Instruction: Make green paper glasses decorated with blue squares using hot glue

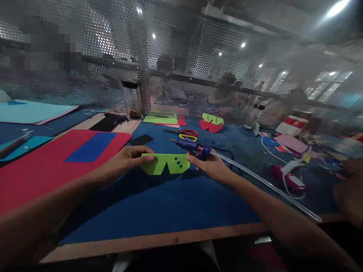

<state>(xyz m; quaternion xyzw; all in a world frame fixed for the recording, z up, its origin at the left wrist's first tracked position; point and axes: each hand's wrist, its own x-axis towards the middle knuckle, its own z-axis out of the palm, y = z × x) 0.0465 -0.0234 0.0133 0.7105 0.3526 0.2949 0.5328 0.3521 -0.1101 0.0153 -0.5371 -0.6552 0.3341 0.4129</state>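
My left hand [135, 156] pinches the left end of a lime-green paper cutout [153, 166] with a V-shaped notch in its lower edge. Several small blue squares sit on the cutout's right half. Closed around a blue glue gun [195, 148] is my right hand [211, 165], whose fingertips also meet the cutout's right end. The gun's nozzle points left above the paper, and a long clear glue stick [263, 182] runs out of its back towards the lower right. Beyond the gun lie scissors [189, 135] with red and yellow handles.
Red sheets [53, 166] with a blue strip [92, 146] cover the left side. A finished-looking red and green paper piece [211, 122] stands at the back, before a perforated metal screen [181, 45]. Glass jars [132, 100], paper scraps [292, 141] and a pink device [289, 179] with white cable surround the workspace.
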